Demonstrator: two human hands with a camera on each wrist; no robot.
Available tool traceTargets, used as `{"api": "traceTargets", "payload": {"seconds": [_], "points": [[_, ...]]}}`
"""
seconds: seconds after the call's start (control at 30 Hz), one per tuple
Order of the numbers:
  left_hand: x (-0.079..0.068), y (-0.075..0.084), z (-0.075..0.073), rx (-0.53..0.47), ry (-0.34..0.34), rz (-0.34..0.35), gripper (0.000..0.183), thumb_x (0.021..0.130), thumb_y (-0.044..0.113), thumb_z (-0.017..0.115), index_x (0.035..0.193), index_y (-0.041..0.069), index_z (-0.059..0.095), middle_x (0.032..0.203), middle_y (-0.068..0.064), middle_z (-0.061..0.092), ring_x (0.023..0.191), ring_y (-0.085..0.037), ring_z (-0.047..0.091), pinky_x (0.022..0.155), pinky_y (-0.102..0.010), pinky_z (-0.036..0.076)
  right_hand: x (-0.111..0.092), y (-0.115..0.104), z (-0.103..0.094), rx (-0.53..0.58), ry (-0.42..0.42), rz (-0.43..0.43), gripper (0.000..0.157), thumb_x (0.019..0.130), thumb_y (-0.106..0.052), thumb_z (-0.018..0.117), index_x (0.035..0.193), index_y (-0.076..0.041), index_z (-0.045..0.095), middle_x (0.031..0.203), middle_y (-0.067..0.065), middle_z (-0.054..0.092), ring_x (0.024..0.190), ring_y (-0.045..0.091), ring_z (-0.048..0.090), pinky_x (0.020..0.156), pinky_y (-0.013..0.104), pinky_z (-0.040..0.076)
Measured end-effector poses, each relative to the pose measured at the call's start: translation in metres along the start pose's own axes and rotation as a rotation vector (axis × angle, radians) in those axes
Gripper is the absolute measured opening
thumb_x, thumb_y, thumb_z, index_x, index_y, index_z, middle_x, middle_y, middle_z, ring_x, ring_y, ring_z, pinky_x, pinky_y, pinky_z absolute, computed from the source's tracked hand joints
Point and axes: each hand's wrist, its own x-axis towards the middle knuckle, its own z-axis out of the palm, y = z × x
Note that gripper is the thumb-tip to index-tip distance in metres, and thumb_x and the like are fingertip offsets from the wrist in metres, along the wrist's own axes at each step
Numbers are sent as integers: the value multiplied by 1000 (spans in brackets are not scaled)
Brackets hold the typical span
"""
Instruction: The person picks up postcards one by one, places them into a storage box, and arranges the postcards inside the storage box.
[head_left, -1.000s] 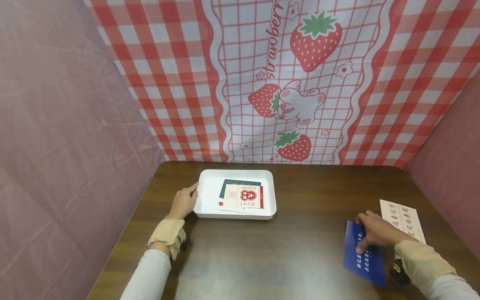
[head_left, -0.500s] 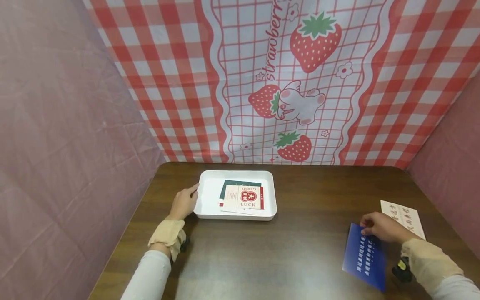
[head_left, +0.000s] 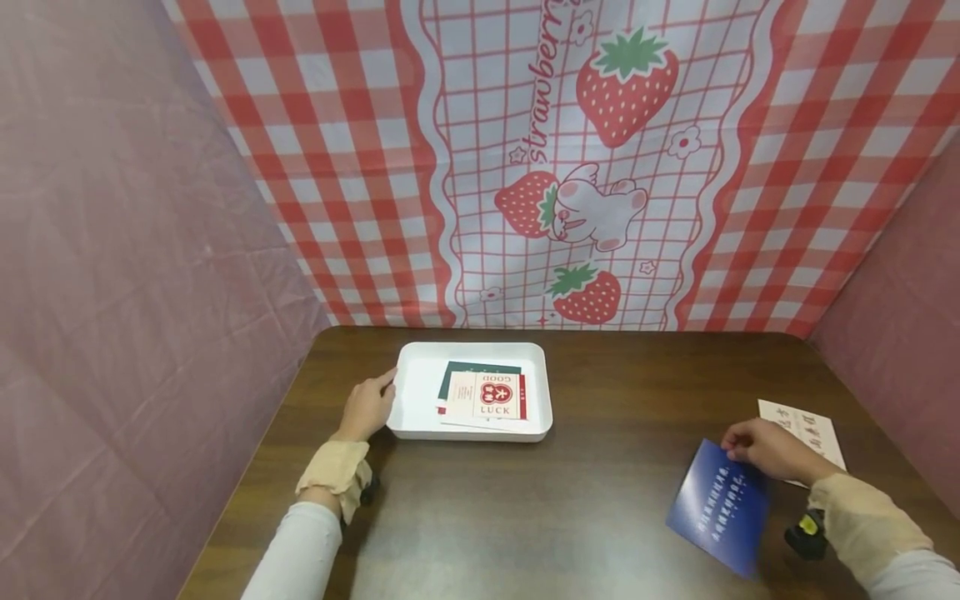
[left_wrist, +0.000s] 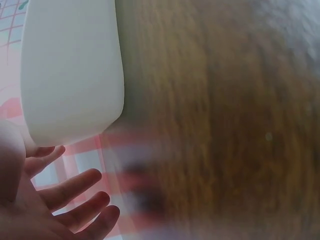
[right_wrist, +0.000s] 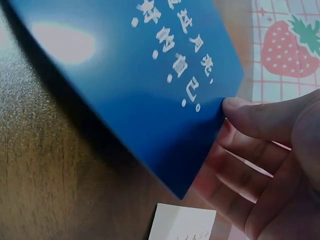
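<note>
My right hand [head_left: 765,448] pinches a blue card [head_left: 722,510] with white lettering by its edge, thumb on the printed face. In the right wrist view the card [right_wrist: 150,95] stands tilted above the table. A cream card with dark lettering [head_left: 813,429] lies partly behind that hand. My left hand [head_left: 367,408] rests at the left end of a white tray [head_left: 416,429], fingertips right at its rim. The left wrist view shows its fingers [left_wrist: 80,187] extended and spread below the tray's end. A "GOOD LUCK" card [head_left: 491,396] overlaps a dark green card [head_left: 457,367] inside the tray.
A brown wooden table [head_left: 585,492] carries everything. Behind it hangs a red-and-white checked cloth [head_left: 352,167] with strawberries. Pink cloth walls [head_left: 150,292] stand at both sides.
My right hand has drawn back slightly to the right and gone from lying over the blue card to pinching its edge. The card has turned and tilted up. The left hand stays at the tray.
</note>
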Motion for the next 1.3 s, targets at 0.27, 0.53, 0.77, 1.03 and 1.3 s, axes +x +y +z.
{"api": "traceTargets", "payload": {"seconds": [0.27,0.53,0.77,1.03,1.3], "points": [[1,-3,5,8,26,18,39,95,13,51,133,4,60,123,-24,65,110,-45,62,91,-56,49,-3,-1,-5,105,-16,74,5,88,-5,63,88,-4,68,79,1,63,67,1,48,57,22,42],[-1,-2,6,-7,32,29,40,94,11,54,132,1,59,125,-29,62,117,-45,58,100,-56,46,-4,-6,-10,229,-57,193,18,94,-11,59,101,4,65,87,7,65,73,11,54,60,27,49],[-1,1,4,-3,43,49,38,93,9,55,129,-2,61,123,-28,63,116,-45,59,99,-55,46,-5,-7,-17,330,-74,211,26,95,-15,59,107,8,63,89,9,66,76,15,60,64,29,54],[-2,4,4,-4,38,42,37,93,8,55,128,-2,62,122,-27,64,116,-44,59,100,-54,46,-8,-10,-16,413,-84,227,34,96,-21,59,111,10,60,94,12,67,78,17,62,67,31,56],[-3,3,5,5,66,31,36,92,7,55,125,-4,63,123,-25,65,118,-42,59,101,-52,45,-6,-12,-17,402,-61,227,37,95,-23,60,112,10,59,92,11,68,76,16,62,66,32,56]]}}
